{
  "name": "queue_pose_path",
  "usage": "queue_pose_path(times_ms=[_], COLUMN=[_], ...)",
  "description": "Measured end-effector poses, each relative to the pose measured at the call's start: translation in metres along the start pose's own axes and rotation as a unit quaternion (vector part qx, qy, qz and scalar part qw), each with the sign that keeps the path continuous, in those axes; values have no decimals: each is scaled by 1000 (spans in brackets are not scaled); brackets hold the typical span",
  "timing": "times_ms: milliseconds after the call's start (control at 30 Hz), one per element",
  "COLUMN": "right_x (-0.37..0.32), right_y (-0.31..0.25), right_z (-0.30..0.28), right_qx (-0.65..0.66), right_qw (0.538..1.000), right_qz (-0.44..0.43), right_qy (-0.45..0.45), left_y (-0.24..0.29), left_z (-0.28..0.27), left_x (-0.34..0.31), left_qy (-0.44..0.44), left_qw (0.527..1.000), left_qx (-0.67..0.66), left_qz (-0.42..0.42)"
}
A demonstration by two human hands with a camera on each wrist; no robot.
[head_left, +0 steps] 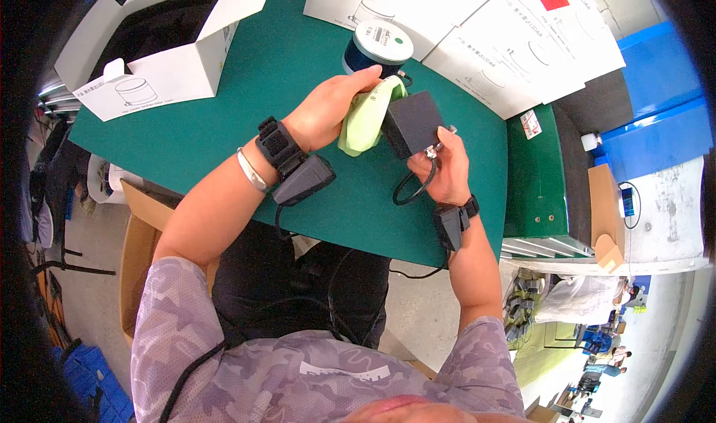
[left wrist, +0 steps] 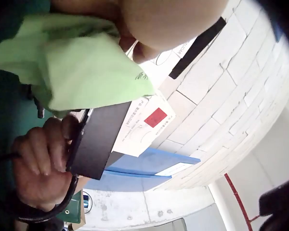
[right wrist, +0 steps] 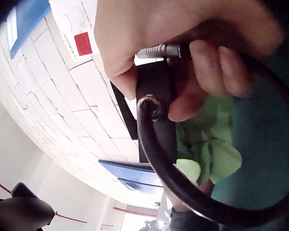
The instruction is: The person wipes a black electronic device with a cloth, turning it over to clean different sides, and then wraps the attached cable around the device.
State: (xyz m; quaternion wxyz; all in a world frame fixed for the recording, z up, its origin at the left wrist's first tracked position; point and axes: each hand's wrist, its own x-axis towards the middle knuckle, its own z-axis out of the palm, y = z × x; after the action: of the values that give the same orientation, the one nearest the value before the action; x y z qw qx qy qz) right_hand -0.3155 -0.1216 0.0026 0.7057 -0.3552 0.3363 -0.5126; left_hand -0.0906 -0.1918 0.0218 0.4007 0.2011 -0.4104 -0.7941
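Note:
My left hand (head_left: pixel 321 116) holds a light green cloth (head_left: pixel 361 131), its folds hanging toward the table. Against the cloth's right side is a small black box (head_left: pixel 415 122), gripped by my right hand (head_left: pixel 452 171) along its near edge. From the box a black cable (right wrist: pixel 156 161) loops out of a round port. A metal cable connector (right wrist: pixel 160 51) shows by the right fingers in the right wrist view. Just beyond the left fingers stands a round lidar sensor (head_left: pixel 382 41) with a white top. The cloth overlaps part of the box in the left wrist view.
An open white box (head_left: pixel 171 73) with a dark interior stands on the green table (head_left: pixel 276 43) at the left. Several white LIDAR boxes (head_left: pixel 477 69) line the back right. A green cabinet (head_left: pixel 533 177) is beside the table's right edge.

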Motion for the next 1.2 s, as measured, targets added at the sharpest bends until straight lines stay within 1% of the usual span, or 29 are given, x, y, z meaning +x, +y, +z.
queue_pose_path(times_ms=[33, 67, 100, 167, 200, 267, 333, 367, 400, 433, 500, 533, 600, 633, 700, 733, 800, 833, 900, 933, 1000, 1033, 1100, 1133, 1200], right_x=[-1, -2, -4, -7, -7, -6, -6, -4, -3, -4, -6, -6, -4, -3, -2, -2, -4, -4, -4, -3, -2, -3, -5, -6, -9], right_y=[0, 1, 1, 1, 1, 0, 0, 1, 0, 0, -1, -1, -1, 1, 1, 0, 0, 0, -1, -1, 0, -1, -2, -3, -3], right_z=[5, 11, 18, 23, 24, 22, 17, 11, 14, 18, 27, 26, 20, 16, 14, 18, 27, 25, 19, 17, 13, 12, 14, 17, 25], right_qx=[0, -24, -48, -61, -75, -67, -58, -44, -30, -29, -42, -42, -43, -43, -27, -27, -46, -45, -36, -35, -38, -38, -40, -40, -60], right_qw=[1000, 999, 995, 996, 995, 996, 997, 999, 999, 999, 998, 998, 998, 998, 1000, 1000, 996, 996, 999, 999, 999, 999, 999, 999, 996], right_qz=[0, 2, 5, 4, 4, 8, 12, 14, 16, 16, -2, -3, 0, -1, -1, -2, -18, -19, -13, -13, -4, -4, 21, 21, 42], right_qy=[0, 41, 83, 70, 58, 54, 51, 28, 5, 6, 52, 52, 41, 41, 2, 2, 79, 79, 23, 23, 6, 6, -17, -17, 42], left_y=[-1, -6, -8, -12, -12, -12, -13, -14, -12, -10, -7, -7, -9, -10, -10, -9, -7, -6, -5, -4, 0, 1, 1, 0, -4], left_z=[0, -9, -11, -16, -16, -13, -10, -9, -8, -6, -2, -1, -1, -3, -5, -4, 0, 0, 1, 0, -1, -1, -3, -3, -3], left_x=[-1, 5, 6, 8, 9, 10, 9, 8, 9, 7, 4, 4, 4, 5, 8, 8, 5, 4, 3, 3, 2, 2, 2, 2, 4], left_qy=[29, 16, 16, -16, -16, -32, -32, -31, -35, -36, -10, -11, 16, 15, 44, 43, 20, 19, -30, -30, -55, -55, -94, -94, -99], left_qw=[999, 1000, 1000, 995, 995, 997, 998, 998, 996, 996, 983, 983, 947, 947, 918, 918, 940, 940, 945, 944, 939, 938, 952, 952, 954], left_qx=[34, 12, 12, 86, 87, 65, 61, 57, 85, 85, 182, 182, 304, 305, 355, 355, 305, 305, 298, 298, 326, 326, 282, 282, 273], left_qz=[28, 1, 1, 49, 50, -3, -12, -23, -20, -21, 0, 0, 101, 101, 171, 171, 153, 152, 135, 135, 99, 99, 72, 72, 75])
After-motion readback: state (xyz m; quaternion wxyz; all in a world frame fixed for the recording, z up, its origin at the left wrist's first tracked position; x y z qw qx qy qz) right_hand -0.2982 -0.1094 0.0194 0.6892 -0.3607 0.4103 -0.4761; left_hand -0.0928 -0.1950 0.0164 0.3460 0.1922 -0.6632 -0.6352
